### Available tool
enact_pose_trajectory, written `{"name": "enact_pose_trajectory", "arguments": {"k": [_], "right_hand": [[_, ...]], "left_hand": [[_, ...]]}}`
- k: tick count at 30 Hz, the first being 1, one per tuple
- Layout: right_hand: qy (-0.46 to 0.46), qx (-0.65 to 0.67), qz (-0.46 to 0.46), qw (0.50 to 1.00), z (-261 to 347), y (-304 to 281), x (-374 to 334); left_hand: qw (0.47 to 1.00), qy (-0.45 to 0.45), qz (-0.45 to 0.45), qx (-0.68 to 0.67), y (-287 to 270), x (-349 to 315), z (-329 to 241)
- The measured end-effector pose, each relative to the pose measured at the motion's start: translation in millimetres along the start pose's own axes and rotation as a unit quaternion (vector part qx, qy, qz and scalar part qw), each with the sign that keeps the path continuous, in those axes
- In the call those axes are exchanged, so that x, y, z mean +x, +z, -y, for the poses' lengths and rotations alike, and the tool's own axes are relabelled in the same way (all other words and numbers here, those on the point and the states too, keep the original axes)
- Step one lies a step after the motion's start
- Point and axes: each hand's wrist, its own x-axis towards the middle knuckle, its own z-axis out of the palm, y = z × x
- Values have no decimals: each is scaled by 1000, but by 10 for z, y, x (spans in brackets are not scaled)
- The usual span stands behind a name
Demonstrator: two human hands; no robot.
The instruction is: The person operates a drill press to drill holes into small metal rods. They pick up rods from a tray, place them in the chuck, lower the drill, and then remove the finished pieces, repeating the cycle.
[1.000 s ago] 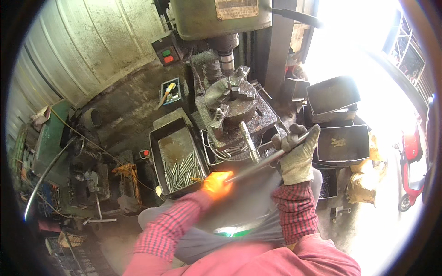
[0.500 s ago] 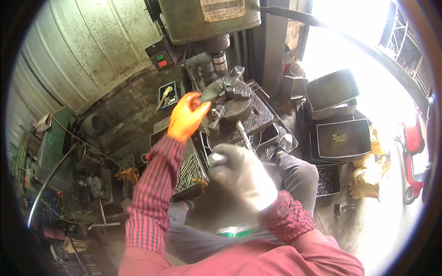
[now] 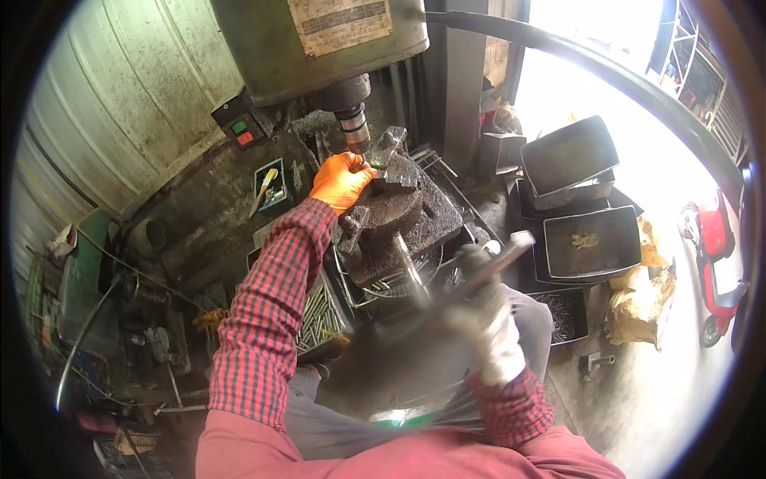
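Note:
My left hand (image 3: 341, 184), in an orange glove, has its fingers pinched together at the jaws of a dark, oily machine vise (image 3: 395, 203). What it pinches, if anything, is too small to make out. Just above those fingers hangs the chuck (image 3: 353, 128) of a green drill press (image 3: 327, 48). A metal rod (image 3: 408, 267) runs from the vise toward me. At its near end a dark bar handle (image 3: 479, 278) with a pale tip is smeared by motion. My right hand (image 3: 493, 323), in a whitish glove, is at this bar; its fingers are too blurred to read.
A tray of metal pins (image 3: 319, 315) stands below my left forearm. Behind that arm sits a small bin with a brush (image 3: 270, 185). Stacked black bins (image 3: 592, 243) stand at the right, beside a yellowish sack (image 3: 642, 311). A switch box (image 3: 239, 128) is mounted at the back left.
My left hand has moved from beside the vise to its jaws under the chuck, fingers closing. My right hand has swung rightward, and the bar handle now shows slanted.

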Motion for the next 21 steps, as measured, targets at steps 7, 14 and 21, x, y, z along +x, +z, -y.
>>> {"name": "enact_pose_trajectory", "arguments": {"k": [7,14,21], "right_hand": [[-25,-194,422,885,-127,532,-78],[11,-142,233,962,-442,-345,-115],[-33,-154,262,952,-233,-255,-263]], "left_hand": [[986,-8,-42,-163,-141,-33,54],[863,-121,-145,-469,-607,-646,372],[908,-7,-81,-411,-394,-421,138]]}}
